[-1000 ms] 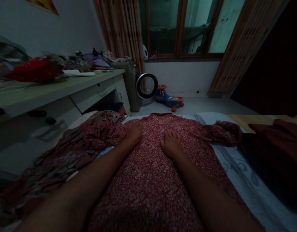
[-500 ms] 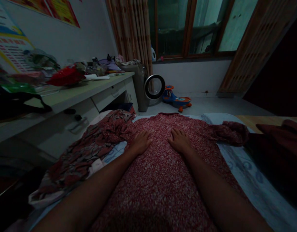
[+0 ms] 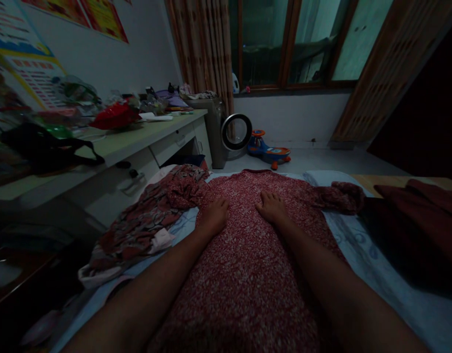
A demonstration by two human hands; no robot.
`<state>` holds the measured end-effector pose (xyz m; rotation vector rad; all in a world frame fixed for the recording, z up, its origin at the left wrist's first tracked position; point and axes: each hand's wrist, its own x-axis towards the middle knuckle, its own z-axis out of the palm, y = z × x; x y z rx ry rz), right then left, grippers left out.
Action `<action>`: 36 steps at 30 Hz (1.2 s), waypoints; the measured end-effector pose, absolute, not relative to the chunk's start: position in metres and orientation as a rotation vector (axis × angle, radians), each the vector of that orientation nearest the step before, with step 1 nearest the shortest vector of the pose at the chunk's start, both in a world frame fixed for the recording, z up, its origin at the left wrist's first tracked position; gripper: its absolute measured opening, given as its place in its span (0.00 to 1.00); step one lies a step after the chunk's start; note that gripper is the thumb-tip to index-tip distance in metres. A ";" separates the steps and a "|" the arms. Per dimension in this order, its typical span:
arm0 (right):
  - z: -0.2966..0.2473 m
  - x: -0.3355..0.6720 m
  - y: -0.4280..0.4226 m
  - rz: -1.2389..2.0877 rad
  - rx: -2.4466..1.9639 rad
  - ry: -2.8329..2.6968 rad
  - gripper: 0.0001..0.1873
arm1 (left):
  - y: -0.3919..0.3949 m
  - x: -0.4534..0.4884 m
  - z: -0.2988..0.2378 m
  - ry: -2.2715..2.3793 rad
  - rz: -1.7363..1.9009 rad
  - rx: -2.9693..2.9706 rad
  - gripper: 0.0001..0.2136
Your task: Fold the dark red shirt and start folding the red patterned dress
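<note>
A dark red speckled long-sleeved top lies spread out on a light blue patterned cover, its neckline at the far end. My left hand rests on the upper left of the top, palm down, its fingers slightly bent. On the upper right, my right hand lies with thumb and fingers apart. Neither hand lifts the fabric. The right sleeve is bunched on the cover; the left one reaches over a crumpled patterned garment.
Along the left stands a desk with a red bag and a black strapped item. Beyond the cover are a washing machine with its round door open and a blue-orange ride-on toy. Dark folded clothes lie at right.
The view has shifted slightly left, so more of the desk shows. My left fingers look a little more bent. Both hands stay on the top, which lies as before.
</note>
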<state>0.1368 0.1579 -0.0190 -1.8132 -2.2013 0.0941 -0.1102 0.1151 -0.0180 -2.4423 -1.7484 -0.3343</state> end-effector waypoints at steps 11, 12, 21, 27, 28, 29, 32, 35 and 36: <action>-0.008 0.156 0.101 0.196 -1.490 -2.281 0.23 | 0.076 -0.099 -0.030 -1.895 -0.441 -2.426 0.20; -0.014 0.157 0.089 0.176 -1.512 -2.316 0.24 | 0.072 -0.096 -0.032 -1.891 -0.433 -2.438 0.21; -0.027 0.219 0.071 0.026 -1.833 -2.320 0.32 | 0.060 -0.108 -0.036 -1.983 -0.305 -2.381 0.24; -0.012 0.242 0.063 -0.077 -2.129 -2.061 0.27 | 0.043 -0.110 -0.024 -2.048 -0.300 -2.274 0.23; -0.009 0.238 0.058 -0.091 -2.200 -1.981 0.27 | 0.037 -0.108 -0.022 -2.059 -0.299 -2.259 0.23; -0.007 0.231 0.052 -0.102 -2.239 -1.931 0.28 | 0.030 -0.104 -0.021 -2.056 -0.298 -2.259 0.22; -0.005 0.195 0.027 -0.087 -2.087 -2.059 0.28 | 0.004 -0.088 -0.021 -1.934 -0.299 -2.379 0.23; -0.010 0.157 -0.002 0.073 -1.794 -2.308 0.27 | -0.017 -0.073 -0.024 -1.776 -0.290 -2.554 0.23; -0.012 0.148 -0.010 0.115 -1.751 -2.345 0.27 | -0.021 -0.070 -0.024 -1.762 -0.284 -2.582 0.23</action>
